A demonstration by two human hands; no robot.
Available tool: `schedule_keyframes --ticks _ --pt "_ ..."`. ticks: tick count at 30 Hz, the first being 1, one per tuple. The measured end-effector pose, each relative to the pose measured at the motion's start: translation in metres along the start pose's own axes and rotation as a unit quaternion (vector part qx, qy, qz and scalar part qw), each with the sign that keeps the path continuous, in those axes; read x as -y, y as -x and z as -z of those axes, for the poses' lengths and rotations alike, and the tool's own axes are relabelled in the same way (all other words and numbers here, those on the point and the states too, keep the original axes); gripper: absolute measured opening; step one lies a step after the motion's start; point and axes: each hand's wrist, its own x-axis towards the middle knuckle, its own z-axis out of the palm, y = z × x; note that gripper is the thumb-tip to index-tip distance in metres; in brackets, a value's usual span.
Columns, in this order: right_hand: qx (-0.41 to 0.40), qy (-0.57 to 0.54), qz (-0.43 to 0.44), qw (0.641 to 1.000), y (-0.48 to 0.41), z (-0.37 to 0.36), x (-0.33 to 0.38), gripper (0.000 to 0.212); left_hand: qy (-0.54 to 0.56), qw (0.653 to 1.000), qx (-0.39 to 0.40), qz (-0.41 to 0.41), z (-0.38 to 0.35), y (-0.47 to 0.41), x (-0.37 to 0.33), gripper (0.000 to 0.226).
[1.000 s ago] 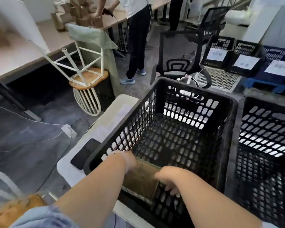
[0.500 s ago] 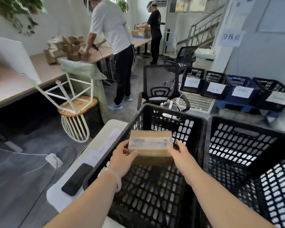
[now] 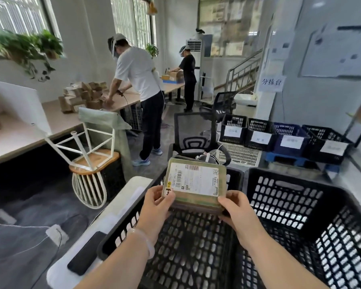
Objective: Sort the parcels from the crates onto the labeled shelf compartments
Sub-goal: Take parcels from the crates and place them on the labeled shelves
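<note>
Both bare forearms reach forward, left hand (image 3: 157,203) and right hand (image 3: 237,209) each pinching a near corner of the parcel (image 3: 194,180), thumbs on top.

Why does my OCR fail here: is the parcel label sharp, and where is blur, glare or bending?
Head view: the parcel shows its barcode, but the small print is soft; labels on the far bins are too blurred to read; the windows blow out white; the wide lens bows the crate rims.

Matt brown cardboard parcel (image 3: 194,184) with a smooth white paper label (image 3: 196,179); black perforated plastic crate (image 3: 188,247); glossy black phone (image 3: 86,253).
</note>
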Motion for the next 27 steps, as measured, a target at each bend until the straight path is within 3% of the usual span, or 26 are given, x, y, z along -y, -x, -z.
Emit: schedule_keyframes --ticks 5,9,11,15,18,21,23,25,27 --pt "0.056 0.019 -0.015 0.998 0.006 0.011 0.002 0.052 -0.027 0.998 0.007 -0.052 -0.011 0.006 -0.005 0.041" --pt "0.040 0.012 -0.031 0.999 0.010 0.022 0.002 0.044 -0.047 0.996 0.005 -0.076 -0.016 0.006 -0.014 0.047" --pt "0.023 0.009 -0.027 0.999 0.007 0.031 0.004 0.052 -0.067 0.994 0.022 -0.081 -0.019 0.004 -0.016 0.044" --pt "0.082 -0.055 -0.066 0.993 0.006 0.047 0.009 0.058 -0.077 0.991 0.063 -0.092 -0.029 0.007 -0.021 0.052" --pt "0.072 -0.090 -0.064 0.991 0.008 0.056 0.008 0.060 -0.060 0.993 0.002 -0.104 -0.048 0.008 -0.017 0.066" --pt "0.027 -0.125 -0.024 0.992 0.016 0.066 0.009 0.057 -0.075 0.987 -0.055 -0.127 -0.074 0.014 -0.010 0.054" --pt "0.006 -0.130 0.005 0.991 0.026 0.073 0.013 0.060 -0.077 0.989 -0.009 -0.130 -0.094 0.026 -0.006 0.056" --pt "-0.011 -0.125 0.024 0.992 0.038 0.082 0.017 0.066 -0.078 0.986 0.055 -0.135 -0.114 0.037 -0.004 0.075" --pt "-0.025 -0.090 0.043 0.995 0.054 0.092 0.021 0.065 -0.092 0.980 0.083 -0.157 -0.132 0.044 -0.004 0.067"
